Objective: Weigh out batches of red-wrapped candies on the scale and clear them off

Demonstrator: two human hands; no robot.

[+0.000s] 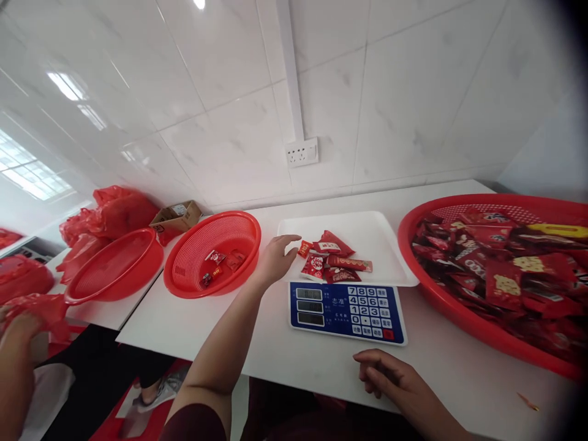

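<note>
My left hand (277, 260) is over the left edge of the white weighing tray (381, 236), fingers apart and pointing at a small orange-red packet (304, 248). Several red snack packets (350, 263) lie together on the tray. The blue scale panel (346, 311) is just below the tray. Loosely curled, my right hand (388, 375) rests near the table's front edge, below the scale, with its fingers partly apart and nothing in them.
On the right is a large red basket (463, 321) full of snack packets. Left stands a red basket (184, 245) holding a few packets, then another red basket (114, 260), a cardboard box (186, 217) and red bags (122, 211). A person's hand (21, 327) is at far left.
</note>
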